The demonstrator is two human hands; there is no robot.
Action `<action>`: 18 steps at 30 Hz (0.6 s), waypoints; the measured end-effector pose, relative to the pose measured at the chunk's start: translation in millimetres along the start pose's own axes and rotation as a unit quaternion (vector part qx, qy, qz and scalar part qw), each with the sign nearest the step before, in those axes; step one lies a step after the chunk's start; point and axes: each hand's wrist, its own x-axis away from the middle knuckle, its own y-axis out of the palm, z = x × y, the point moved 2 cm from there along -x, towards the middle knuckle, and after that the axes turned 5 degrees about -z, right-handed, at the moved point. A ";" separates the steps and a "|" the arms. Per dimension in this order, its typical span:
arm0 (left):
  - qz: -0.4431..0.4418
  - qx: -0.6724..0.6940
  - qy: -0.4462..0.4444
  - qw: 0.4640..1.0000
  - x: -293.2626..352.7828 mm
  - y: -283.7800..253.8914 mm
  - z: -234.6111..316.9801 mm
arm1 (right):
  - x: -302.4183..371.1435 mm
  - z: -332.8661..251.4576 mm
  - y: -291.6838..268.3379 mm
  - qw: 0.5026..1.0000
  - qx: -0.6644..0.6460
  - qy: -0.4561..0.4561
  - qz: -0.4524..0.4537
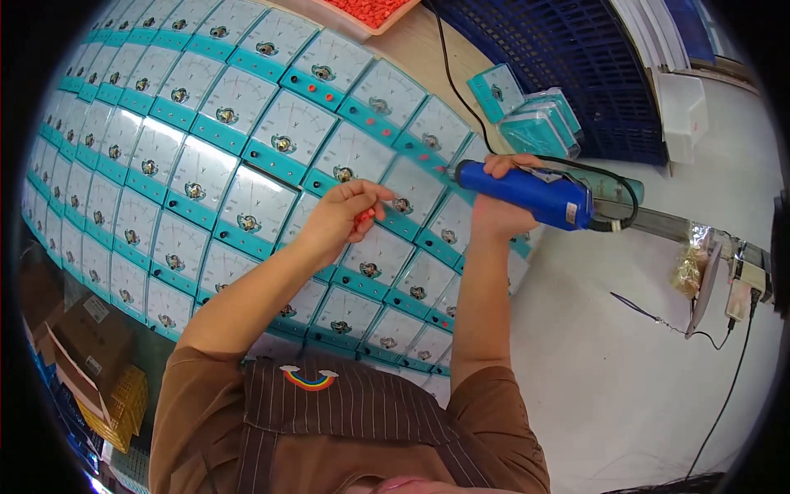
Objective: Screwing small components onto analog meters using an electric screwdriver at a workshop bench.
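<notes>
Rows of teal panel meters with clear square faces (pixel 284 136) spread across the table under both hands. My left hand (pixel 333 218) is closed over several small red plastic pieces (pixel 364 216), thumb and forefinger toward the meters. In my right hand (pixel 504 216) is a blue corded electric screwdriver (pixel 531 196), its fingers wrapped round the body. The screwdriver's tip points left, over the teal strip of a meter (pixel 432 132) in the right-hand rows. Whether the tip touches the strip, I cannot tell. Red caps (pixel 321 92) sit on some strips nearby, black ones on many others.
At the top stands a tray (pixel 393 22) of red pieces. A blue slatted crate (pixel 568 74) is at the upper right, beside a few stacked teal meters (pixel 539 123). The black cord (pixel 448 70) runs near them. A cardboard box (pixel 95 337) and yellow basket (pixel 127 403) are at lower left.
</notes>
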 end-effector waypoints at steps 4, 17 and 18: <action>-0.004 0.010 0.011 1.000 1.8 -2.3 -1.7 | -1.8 11.3 4.2 0.999 0.024 0.002 0.026; -0.003 -0.024 -0.011 1.000 -2.1 17.3 -2.8 | -0.2 -20.6 -20.6 0.996 -0.084 0.003 -0.005; 0.014 -0.008 -0.011 1.000 -3.4 20.8 -4.1 | 3.7 -35.4 -19.1 0.986 -0.163 0.017 -0.016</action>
